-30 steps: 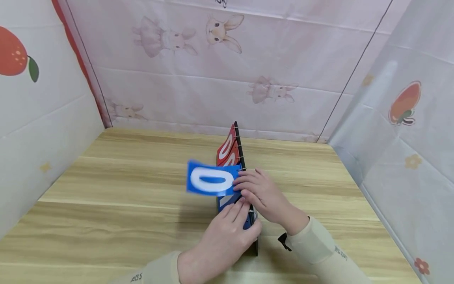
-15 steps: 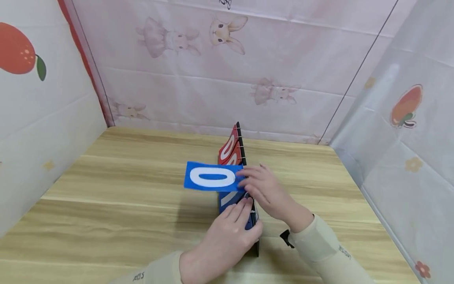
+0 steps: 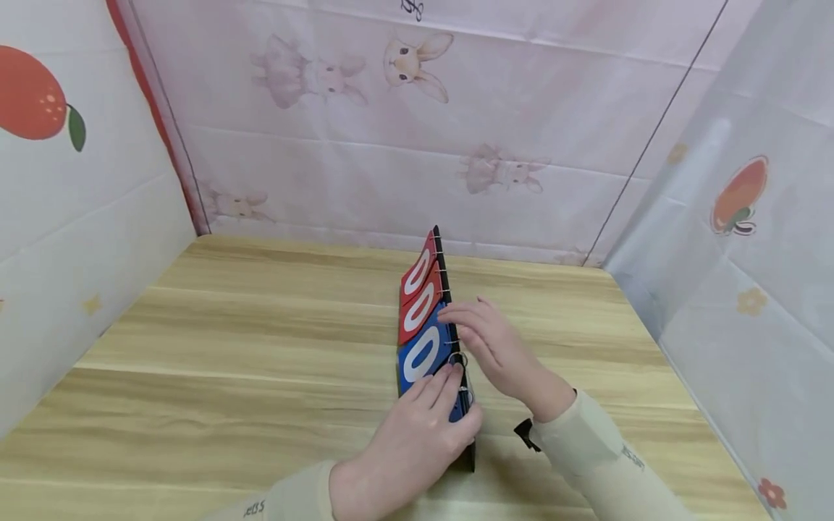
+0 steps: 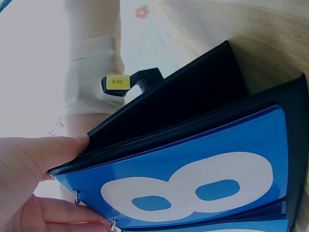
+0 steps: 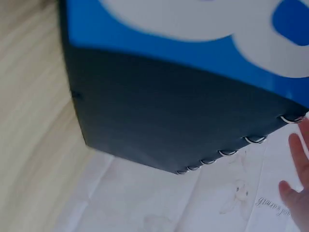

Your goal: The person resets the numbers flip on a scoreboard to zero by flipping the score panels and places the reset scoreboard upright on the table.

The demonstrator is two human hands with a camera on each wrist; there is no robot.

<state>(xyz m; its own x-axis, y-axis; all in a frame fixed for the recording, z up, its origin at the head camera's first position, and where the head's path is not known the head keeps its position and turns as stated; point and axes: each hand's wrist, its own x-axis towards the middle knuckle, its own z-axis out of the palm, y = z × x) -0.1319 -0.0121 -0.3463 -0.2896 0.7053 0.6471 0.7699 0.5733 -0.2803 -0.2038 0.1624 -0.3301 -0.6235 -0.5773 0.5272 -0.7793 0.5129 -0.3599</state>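
Observation:
A tabletop flip scoreboard (image 3: 443, 271) stands like a tent on the table, its ringed ridge running away from me. Two red cards (image 3: 419, 312) and a blue card (image 3: 420, 354), each with a white 0, hang on its left face. My left hand (image 3: 407, 438) grips the ridge at the near end and covers the nearest blue card; its thumb is on the other side. My right hand (image 3: 498, 354) has its fingers stretched out at the ridge beside the blue 0. A blue card with a white 8 (image 4: 231, 140) shows in the left wrist view.
The wood-grain table (image 3: 260, 347) lies around the scoreboard. A printed pink cloth (image 3: 365, 137) rises behind it, with white cloths at the left and right. Metal rings (image 5: 228, 153) line the black board's edge in the right wrist view.
The blue 0 card, which stuck out flat to the left, has dropped onto the scoreboard's left face. My right hand's fingers have come off it; my left hand keeps its place.

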